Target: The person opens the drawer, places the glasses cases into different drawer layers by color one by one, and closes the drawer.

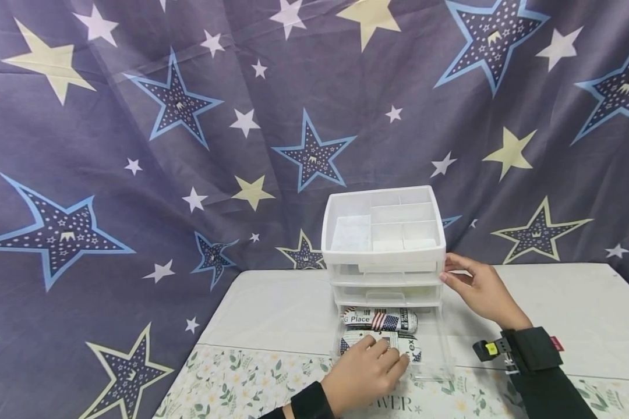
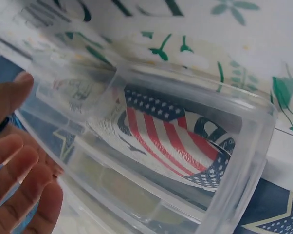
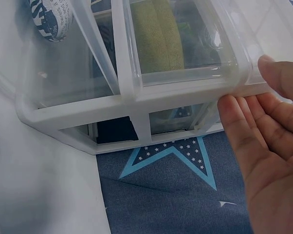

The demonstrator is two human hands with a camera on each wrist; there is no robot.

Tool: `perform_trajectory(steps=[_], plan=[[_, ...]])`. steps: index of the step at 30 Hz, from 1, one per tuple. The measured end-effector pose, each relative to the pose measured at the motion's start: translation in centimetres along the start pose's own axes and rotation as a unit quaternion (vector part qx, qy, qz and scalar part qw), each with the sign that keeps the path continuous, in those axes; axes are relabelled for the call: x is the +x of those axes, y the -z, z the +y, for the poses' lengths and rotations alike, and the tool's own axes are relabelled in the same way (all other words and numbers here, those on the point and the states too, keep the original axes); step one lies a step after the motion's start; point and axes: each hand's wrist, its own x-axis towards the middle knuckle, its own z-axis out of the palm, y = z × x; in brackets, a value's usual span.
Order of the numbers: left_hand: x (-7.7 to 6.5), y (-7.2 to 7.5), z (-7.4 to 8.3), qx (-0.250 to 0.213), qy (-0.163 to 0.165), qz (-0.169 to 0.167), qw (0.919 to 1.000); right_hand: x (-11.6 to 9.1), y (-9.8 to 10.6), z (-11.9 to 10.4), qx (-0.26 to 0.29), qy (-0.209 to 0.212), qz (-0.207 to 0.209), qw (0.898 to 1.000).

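A white desktop drawer cabinet (image 1: 382, 259) with clear drawers stands on the table. Its bottom drawer (image 1: 436, 352) is pulled out and holds two roll-shaped things printed with flags and lettering, a rear roll (image 1: 380, 319) and a front roll (image 1: 413, 348). Over the front roll lies my left hand (image 1: 368, 375), hiding part of it. In the left wrist view that hand's fingers (image 2: 27, 170) are loosely bent, apart from the thumb, with nothing seen between them. Up at the cabinet's right side, my right hand (image 1: 484, 291) touches the frame with its fingertips (image 3: 229, 105), thumb spread away.
A compartment tray (image 1: 351, 233) tops the cabinet. Something yellow-green (image 3: 158, 39) shows inside a middle drawer in the right wrist view. The white table (image 1: 283, 305) bears a floral mat (image 1: 236, 378) along its front. A star-patterned curtain (image 1: 199, 169) hangs behind.
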Motion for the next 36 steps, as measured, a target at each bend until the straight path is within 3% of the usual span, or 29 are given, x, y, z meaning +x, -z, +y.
perform_trajectory(steps=[5,11,16,24,29,36], plan=[[0.0,-0.7,0.6,0.038,-0.015,0.059,0.9974,0.0,0.0,0.0,0.003,0.002,0.001,1.000],[0.7,0.3,1.2,0.053,-0.008,0.080,0.9954,0.0,0.1,0.1,0.002,0.007,0.003,1.000],[1.3,1.3,1.3,0.068,-0.012,0.080,0.9945,0.0,0.1,-0.1,0.007,0.008,0.001,1.000],[0.8,-0.8,2.3,0.077,-0.024,0.066,0.9945,0.0,0.0,-0.1,0.004,-0.002,-0.001,1.000],[0.6,-1.3,2.7,0.071,-0.011,0.066,0.9952,0.0,0.0,0.0,0.006,-0.001,0.001,1.000],[0.3,-1.8,2.8,0.067,-0.009,0.091,0.9935,0.0,0.0,-0.1,0.012,-0.001,-0.002,1.000]])
